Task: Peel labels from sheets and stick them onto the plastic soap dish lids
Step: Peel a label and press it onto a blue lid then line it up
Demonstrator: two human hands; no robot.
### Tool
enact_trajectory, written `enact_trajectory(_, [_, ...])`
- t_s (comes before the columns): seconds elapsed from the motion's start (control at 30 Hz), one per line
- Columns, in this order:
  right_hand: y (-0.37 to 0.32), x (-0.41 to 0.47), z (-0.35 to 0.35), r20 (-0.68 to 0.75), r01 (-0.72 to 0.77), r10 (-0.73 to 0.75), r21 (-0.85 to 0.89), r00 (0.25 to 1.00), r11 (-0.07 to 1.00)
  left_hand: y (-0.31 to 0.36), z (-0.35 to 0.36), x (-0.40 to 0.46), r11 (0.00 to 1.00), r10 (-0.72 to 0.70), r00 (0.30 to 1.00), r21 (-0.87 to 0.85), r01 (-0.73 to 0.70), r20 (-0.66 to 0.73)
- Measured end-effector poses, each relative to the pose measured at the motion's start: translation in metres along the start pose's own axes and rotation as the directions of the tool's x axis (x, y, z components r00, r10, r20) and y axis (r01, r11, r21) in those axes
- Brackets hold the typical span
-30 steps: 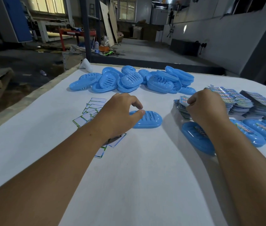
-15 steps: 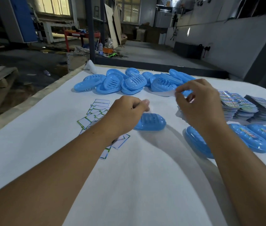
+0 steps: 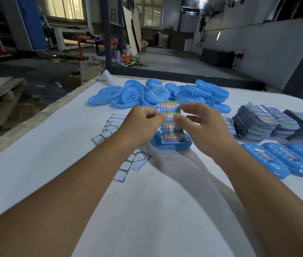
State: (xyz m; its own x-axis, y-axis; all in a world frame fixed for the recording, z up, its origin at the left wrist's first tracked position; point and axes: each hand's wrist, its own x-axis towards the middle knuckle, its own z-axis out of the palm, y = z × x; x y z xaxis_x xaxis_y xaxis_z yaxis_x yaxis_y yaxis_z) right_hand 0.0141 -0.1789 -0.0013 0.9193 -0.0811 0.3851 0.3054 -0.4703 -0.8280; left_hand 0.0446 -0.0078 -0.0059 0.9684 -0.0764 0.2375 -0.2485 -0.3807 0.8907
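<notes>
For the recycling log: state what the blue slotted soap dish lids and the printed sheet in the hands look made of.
Blue slotted soap dish lids: apparently moulded plastic, smooth with a slight sheen. Printed label sheet: seemingly thin glossy paper or film, flexing between both hands; which one cannot be told.

**Label sheet held over a blue lid**

Both hands, left hand (image 3: 143, 125) and right hand (image 3: 204, 127), pinch a label sheet (image 3: 170, 121) above a soap dish lid (image 3: 184, 143) on the white table (image 3: 147, 210). Unlabelled lids (image 3: 158, 95) lie far; sheet stacks (image 3: 269, 123) and labelled lids (image 3: 291, 160) right; spent backings (image 3: 113, 125) left.
</notes>
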Motion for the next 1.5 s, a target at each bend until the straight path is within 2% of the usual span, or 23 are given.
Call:
enact_trajectory(0.07, [0.001, 0.004, -0.003, -0.053, -0.079, 0.088, 0.153, 0.995, 0.985, 0.000, 0.003, -0.004, 1.000, 0.007, 0.998, 0.009, -0.007, 0.070])
enact_trajectory(0.13, [0.002, 0.006, -0.006, -0.074, -0.112, 0.129, 0.206, 0.989, 0.972, -0.001, 0.004, -0.004, 1.000, -0.002, 0.995, 0.001, 0.002, 0.098])
enact_trajectory(0.3, [0.004, 0.009, -0.011, -0.068, -0.113, 0.129, 0.206, 0.989, 0.972, 0.002, -0.004, 0.002, 0.999, 0.042, 0.998, -0.028, -0.043, -0.047])
enact_trajectory(0.6, [0.004, 0.010, -0.012, -0.013, -0.156, 0.161, 0.192, 0.987, 0.969, 0.002, -0.004, 0.002, 0.996, 0.086, 0.996, 0.037, -0.085, -0.031])
enact_trajectory(0.67, [0.005, 0.010, -0.011, -0.050, -0.144, 0.153, 0.157, 0.987, 0.977, 0.002, -0.004, 0.002, 0.995, 0.098, 0.995, 0.030, -0.097, -0.022])
enact_trajectory(0.8, [0.006, 0.008, -0.007, -0.153, -0.050, 0.035, -0.096, 0.988, 0.994, 0.003, -0.002, 0.001, 0.994, 0.107, 0.994, 0.014, -0.107, -0.007])
enact_trajectory(1.03, [-0.002, -0.002, -0.002, -0.030, 0.038, -0.040, -0.079, 0.999, 0.996, 0.003, 0.003, -0.001, 0.988, 0.151, 0.988, -0.011, -0.151, 0.041])
enact_trajectory(1.27, [-0.009, -0.005, -0.002, -0.053, 0.043, -0.053, -0.172, 0.997, 0.984, 0.005, 0.004, -0.005, 0.982, 0.190, 0.980, -0.017, -0.190, 0.057])
enact_trajectory(1.5, [-0.013, -0.007, 0.002, -0.088, 0.023, -0.049, -0.268, 0.995, 0.963, 0.007, 0.009, -0.009, 0.964, 0.256, 0.964, 0.050, -0.260, 0.065])
